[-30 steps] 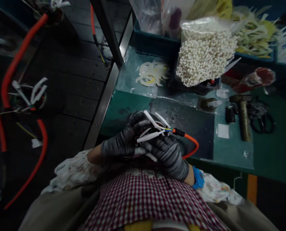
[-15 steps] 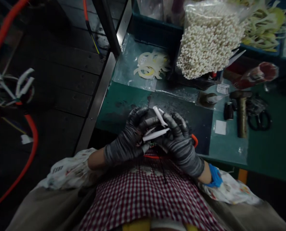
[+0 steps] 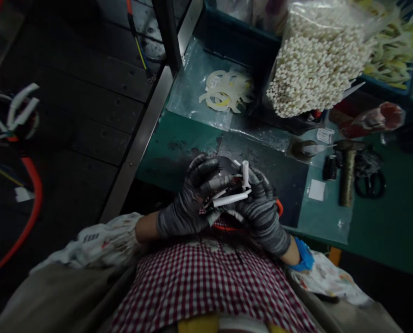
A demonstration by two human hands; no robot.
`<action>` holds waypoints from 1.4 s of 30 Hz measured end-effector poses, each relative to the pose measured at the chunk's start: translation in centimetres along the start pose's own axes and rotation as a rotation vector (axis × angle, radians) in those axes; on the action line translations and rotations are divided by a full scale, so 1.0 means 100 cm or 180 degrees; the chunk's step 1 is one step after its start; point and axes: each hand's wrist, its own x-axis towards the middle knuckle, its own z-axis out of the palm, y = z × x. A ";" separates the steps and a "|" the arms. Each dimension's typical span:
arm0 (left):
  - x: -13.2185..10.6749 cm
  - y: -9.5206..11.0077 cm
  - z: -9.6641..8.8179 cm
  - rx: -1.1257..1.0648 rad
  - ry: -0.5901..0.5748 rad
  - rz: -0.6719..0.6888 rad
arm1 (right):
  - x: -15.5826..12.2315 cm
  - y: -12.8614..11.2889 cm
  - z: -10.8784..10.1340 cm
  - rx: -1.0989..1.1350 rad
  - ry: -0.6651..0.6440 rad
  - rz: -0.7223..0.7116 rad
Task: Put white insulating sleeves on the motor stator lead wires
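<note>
A dark round part (image 3: 226, 165) with white-sleeved leads is held between my two gloved hands, close to the apron. My left hand (image 3: 192, 199) wraps its fingers around the left side. On the opposite side, my right hand (image 3: 262, 208) curls around the part, with fingers near the lead ends. One white sleeve (image 3: 245, 175) stands nearly upright; another white sleeve (image 3: 230, 200) lies almost level across the front. Orange cable (image 3: 279, 207) shows beyond my right hand. My palms and fingers hide much of the part.
On the green bench (image 3: 383, 222) lie a hammer (image 3: 347, 178), black-handled scissors (image 3: 369, 185) and pale rings (image 3: 223, 90) on plastic. A bag of small white pieces (image 3: 317, 64) stands behind. Orange cable (image 3: 36, 185) with white-sleeved wires hangs at left.
The upright white sleeve has swung from leaning left to nearly vertical, shifting right between my hands. Both hands keep their hold. The camera view has shifted slightly.
</note>
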 end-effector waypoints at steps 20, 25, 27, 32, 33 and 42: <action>0.001 0.009 0.027 0.0253 0.0325 -0.0511 | -0.005 0.029 -0.017 0.0714 -0.0116 0.0178; 0.016 0.013 0.023 0.0400 0.0073 -0.0455 | 0.012 0.044 -0.033 0.0874 -0.0574 -0.0270; 0.020 0.014 0.021 0.0411 -0.0024 -0.0360 | 0.018 0.045 -0.034 0.0939 -0.0577 -0.0511; 0.022 0.018 0.019 0.0442 -0.0061 -0.0303 | 0.016 0.040 -0.029 0.1012 -0.0371 -0.0396; 0.022 0.019 0.020 0.0439 -0.0063 -0.0333 | 0.013 0.038 -0.028 0.0980 -0.0321 -0.0226; 0.043 -0.016 -0.007 -0.0323 -0.0341 -0.0507 | 0.037 0.032 -0.024 0.0847 -0.0485 -0.0073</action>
